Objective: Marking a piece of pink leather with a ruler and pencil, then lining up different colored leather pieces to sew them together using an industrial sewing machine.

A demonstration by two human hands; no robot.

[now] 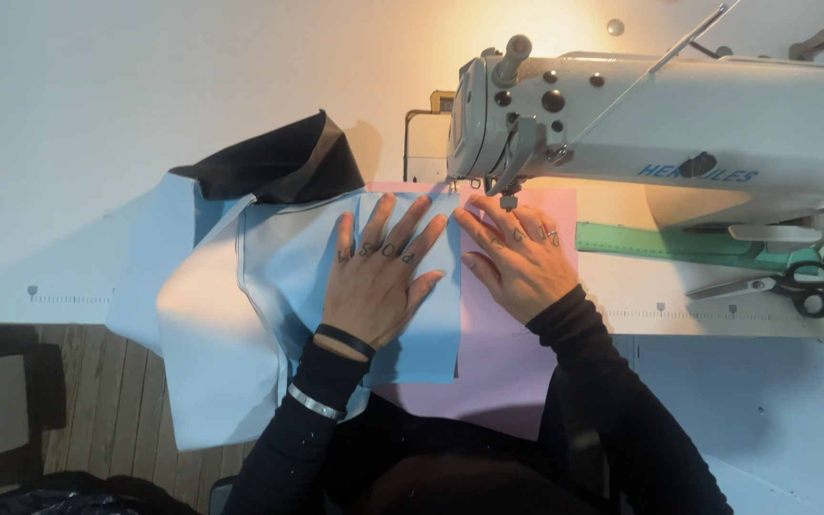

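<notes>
My left hand (381,272) lies flat with fingers spread on a light blue sheet of material (269,257), pressing it onto the table. My right hand (517,256) rests beside it on a pink sheet (498,362) that lies under the blue one, fingertips close to the needle and presser foot (505,195) of a white industrial sewing machine (679,133). A black piece of material (283,167) is joined to the blue sheet's far left corner. Both hands press flat and grip nothing.
The white sewing table (145,114) spreads to the left and back. A green ruler (679,245) lies under the machine arm, black-handled scissors (774,284) to the right. The blue material hangs over the table's near edge above a wooden floor (116,401).
</notes>
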